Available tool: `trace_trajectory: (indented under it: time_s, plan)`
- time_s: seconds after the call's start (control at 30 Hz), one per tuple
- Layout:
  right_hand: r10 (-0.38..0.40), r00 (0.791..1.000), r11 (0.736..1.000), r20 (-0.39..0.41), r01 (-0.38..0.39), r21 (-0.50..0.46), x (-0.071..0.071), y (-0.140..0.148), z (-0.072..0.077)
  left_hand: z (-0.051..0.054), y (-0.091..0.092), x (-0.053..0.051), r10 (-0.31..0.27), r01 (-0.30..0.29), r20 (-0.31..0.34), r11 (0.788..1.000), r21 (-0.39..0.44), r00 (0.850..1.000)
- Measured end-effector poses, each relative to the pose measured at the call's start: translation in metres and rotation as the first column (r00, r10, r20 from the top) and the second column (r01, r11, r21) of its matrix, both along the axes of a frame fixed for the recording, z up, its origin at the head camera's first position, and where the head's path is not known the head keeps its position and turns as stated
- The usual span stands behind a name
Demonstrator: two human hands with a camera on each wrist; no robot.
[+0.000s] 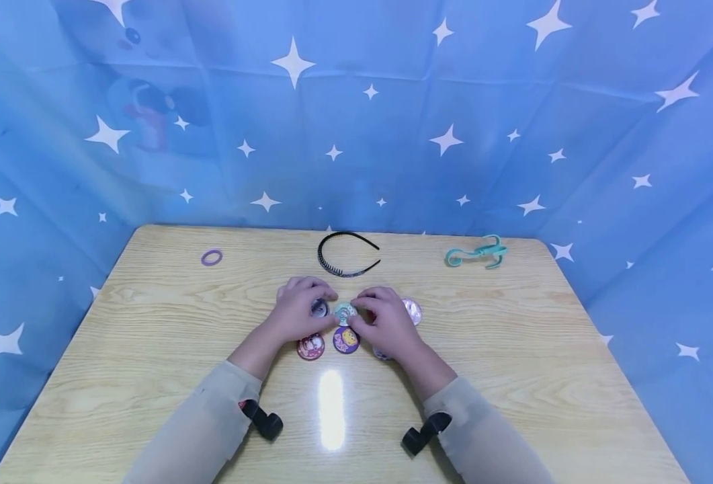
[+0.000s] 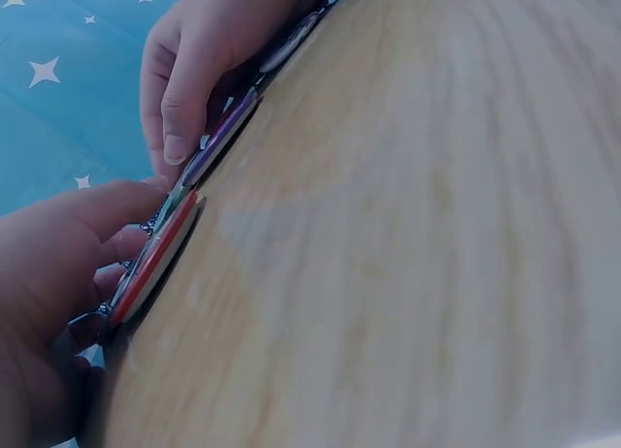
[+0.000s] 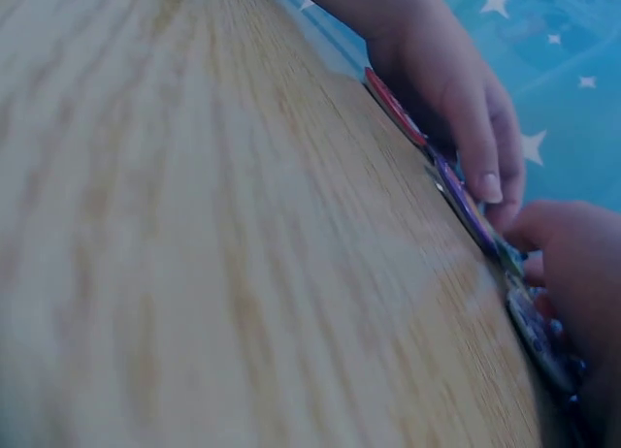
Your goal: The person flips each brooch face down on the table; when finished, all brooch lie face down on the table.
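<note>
Between the left hand (image 1: pixel 298 312) and right hand (image 1: pixel 388 323), the teal badge (image 1: pixel 345 314) lies on the tabletop (image 1: pixel 501 376), just beyond the purple badge (image 1: pixel 346 341). Fingertips meet near its rim; whether either hand pinches it cannot be determined. Caution: uneven side pressure could tilt it; a dragging left palm could displace the dark badge (image 1: pixel 320 308).

before me i had a pale wood-grained table (image 1: pixel 543 336) with rounded far corners, a long bright glare (image 1: pixel 331 410) shining on its top. behind it and along both sides hung blue cloth (image 1: pixel 386 148), softly creased and scattered with white four-pointed stars (image 1: pixel 293 62), with faint cartoon shapes (image 1: pixel 146 101) towards my upper left.
</note>
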State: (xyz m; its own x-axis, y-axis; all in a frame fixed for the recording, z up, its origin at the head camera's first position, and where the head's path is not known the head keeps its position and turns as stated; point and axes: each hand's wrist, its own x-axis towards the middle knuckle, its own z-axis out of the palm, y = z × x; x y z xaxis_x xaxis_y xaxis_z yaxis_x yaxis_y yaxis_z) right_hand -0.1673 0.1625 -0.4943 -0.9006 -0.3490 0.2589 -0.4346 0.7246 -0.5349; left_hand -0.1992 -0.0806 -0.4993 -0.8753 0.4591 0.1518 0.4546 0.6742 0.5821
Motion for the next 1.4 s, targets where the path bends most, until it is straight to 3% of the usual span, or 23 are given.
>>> trace_trajectory:
  time_s: [0.43,0.7,1.4]
  plan:
    - [-0.008,1.0,0.999,-0.026,0.009,0.048,-0.0017,-0.0006,-0.0035,-0.0022,0.0002,0.0077,0.02,-0.019,-0.071,1.0,0.011,0.997]
    - [-0.007,0.999,0.999,-0.049,0.01,0.048,-0.0012,-0.0017,-0.0017,-0.0021,-0.0011,0.0083,0.019,-0.017,-0.079,1.0,0.025,0.997]
    - [-0.025,0.999,0.999,0.035,0.023,0.042,-0.0024,-0.0027,0.0001,-0.0061,-0.0002,0.0057,0.026,-0.025,-0.08,0.999,0.02,0.996]
